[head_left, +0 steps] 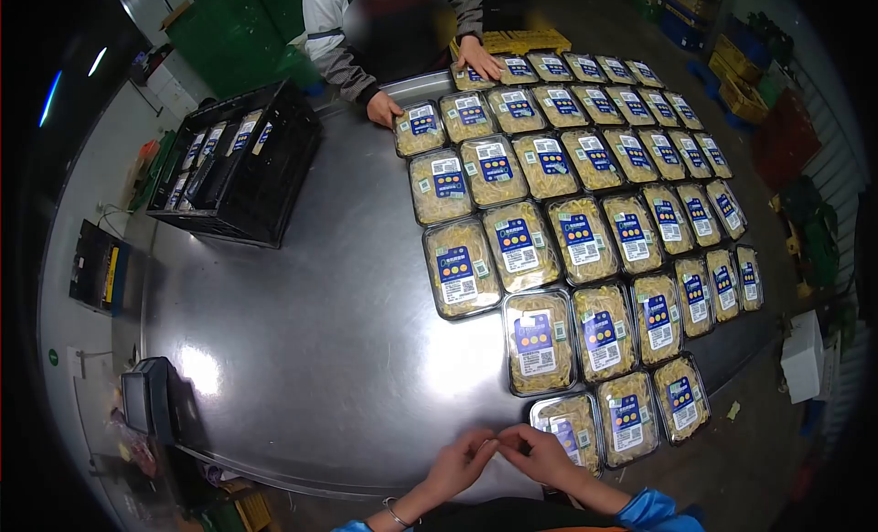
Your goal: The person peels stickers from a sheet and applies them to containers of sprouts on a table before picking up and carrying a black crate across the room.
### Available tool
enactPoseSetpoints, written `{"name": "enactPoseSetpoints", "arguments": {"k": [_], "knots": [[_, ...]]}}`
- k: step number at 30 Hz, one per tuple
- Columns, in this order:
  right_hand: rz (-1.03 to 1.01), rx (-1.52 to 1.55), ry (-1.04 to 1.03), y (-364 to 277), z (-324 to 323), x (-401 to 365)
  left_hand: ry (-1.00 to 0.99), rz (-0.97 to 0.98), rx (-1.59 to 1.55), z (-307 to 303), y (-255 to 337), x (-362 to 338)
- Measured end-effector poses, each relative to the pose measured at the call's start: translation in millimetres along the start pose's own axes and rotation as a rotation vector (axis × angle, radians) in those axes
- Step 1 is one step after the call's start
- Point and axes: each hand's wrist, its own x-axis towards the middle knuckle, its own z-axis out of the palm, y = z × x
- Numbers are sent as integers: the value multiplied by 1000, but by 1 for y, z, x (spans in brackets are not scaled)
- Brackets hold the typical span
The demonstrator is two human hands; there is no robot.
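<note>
At the table's near edge, my left hand (461, 461) and my right hand (540, 455) meet at the fingertips, both closed in a pinch. Whatever they pinch is too small to name. Just right of them lies a clear-lidded tray of sprouts (569, 429) with a blue and white label, partly behind my right hand. Several more such labelled packs (598, 331) lie flat in rows across the right half of the metal table (329, 349).
Across the table a co-worker's hands (384, 108) touch packs in the far rows. A black crate (247, 166) holding packs stands at the far left. A dark device (151, 399) sits at the near left corner. Yellow crates (736, 79) stand beyond the right side.
</note>
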Motion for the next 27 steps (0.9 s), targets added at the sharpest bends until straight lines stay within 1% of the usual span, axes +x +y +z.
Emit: {"name": "enactPoseSetpoints", "arguments": {"k": [1,2,3,5,6,7,9,10,12,13,15,16,17,18,19,20,21,22,24,26,27], "knots": [[36,35,6,1,-1,0,0,2,-1,-4,2,6],[71,69,12,3,-3,-1,80,77,32,-13,3,18],[71,68,13,4,-4,-1,160,152,65,-23,4,31],[26,88,67,5,-7,-2,242,212,161,-52,21,70],[23,88,69,4,-8,-2,334,351,307,-63,25,96],[11,34,78,1,-10,-3,368,434,429,-74,43,116],[0,-18,97,1,-13,-3,509,602,571,-81,51,164],[-18,-23,93,4,-13,-4,504,611,569,-82,57,184],[-36,-35,95,7,-14,-8,678,655,821,-78,63,219],[-35,-56,115,8,-15,-9,683,658,819,-70,51,234],[-62,-117,130,10,-16,-7,530,550,973,-62,25,260],[-85,-84,174,11,-15,-7,551,573,947,-61,22,266],[-106,-74,194,14,-14,-6,504,539,926,-64,26,264],[-60,-4,258,7,-11,-7,435,567,918,-71,27,263],[-62,51,259,14,-8,-5,460,575,922,-72,21,263],[-82,39,249,13,-8,-4,494,583,943,-72,16,264],[-34,64,234,21,-5,-4,495,552,971,-73,24,255],[-71,57,212,16,-3,-1,525,550,934,-70,19,257],[-108,-46,209,3,-4,-1,571,554,963,-66,20,247],[-109,-72,173,-6,-6,-2,489,553,1011,-64,31,219],[-125,-81,179,-7,-6,-4,553,639,892,-57,29,202]]}}
